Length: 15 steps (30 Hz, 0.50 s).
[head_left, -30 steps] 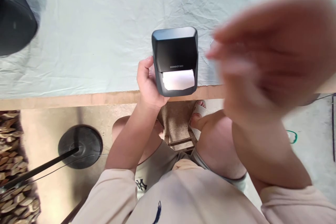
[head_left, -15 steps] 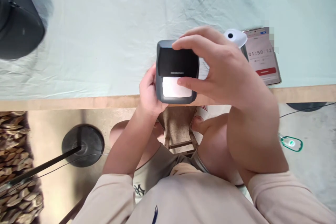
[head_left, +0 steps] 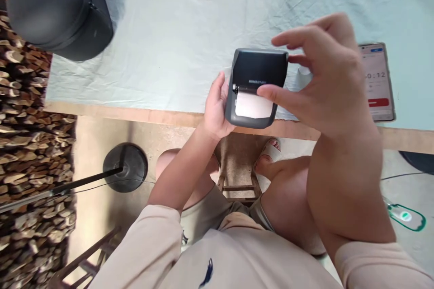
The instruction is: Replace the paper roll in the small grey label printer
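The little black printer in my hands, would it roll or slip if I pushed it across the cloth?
The printer looks boxy and flat-sided, so it probably slides, not rolls. Left hand alone cradles it, suggesting lightness. The wrinkled cloth may drag.

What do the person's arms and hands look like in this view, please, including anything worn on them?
Both hands, the left hand and the right hand, are bare, with no gloves, rings or watch visible. The forearms are uncovered; pale beige sleeves are pushed up to about the elbows. The beige top carries a small dark blue mark on the chest.
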{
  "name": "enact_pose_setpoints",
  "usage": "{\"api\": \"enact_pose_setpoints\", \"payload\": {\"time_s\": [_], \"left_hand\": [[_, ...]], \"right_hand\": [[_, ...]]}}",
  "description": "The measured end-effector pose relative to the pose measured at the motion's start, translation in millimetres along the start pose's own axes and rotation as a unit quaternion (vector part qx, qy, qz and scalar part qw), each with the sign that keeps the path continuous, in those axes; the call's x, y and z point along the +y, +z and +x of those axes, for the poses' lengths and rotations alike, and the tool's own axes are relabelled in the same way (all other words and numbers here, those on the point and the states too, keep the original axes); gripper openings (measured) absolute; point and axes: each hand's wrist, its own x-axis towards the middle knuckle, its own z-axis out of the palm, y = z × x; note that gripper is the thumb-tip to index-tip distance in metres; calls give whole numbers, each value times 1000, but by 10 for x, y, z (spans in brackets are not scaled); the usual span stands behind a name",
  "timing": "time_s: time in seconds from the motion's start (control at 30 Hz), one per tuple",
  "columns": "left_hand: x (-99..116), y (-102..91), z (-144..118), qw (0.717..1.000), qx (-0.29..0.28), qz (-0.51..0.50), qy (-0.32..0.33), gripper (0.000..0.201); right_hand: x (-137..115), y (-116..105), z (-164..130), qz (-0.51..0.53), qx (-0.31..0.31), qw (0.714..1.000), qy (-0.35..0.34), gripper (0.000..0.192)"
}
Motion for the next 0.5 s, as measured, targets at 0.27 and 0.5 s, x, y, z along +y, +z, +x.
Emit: {"api": "enact_pose_setpoints", "payload": {"time_s": [0.27,0.5], "left_hand": [[-45,21,-51,996,-81,17,-42,40],[-32,-1,-55,995,-76,40,-41,44]], "right_hand": [[-113,-15,7,106,141,983,48,12],[-199,-3,42,-165,-130,972,106,23]]}}
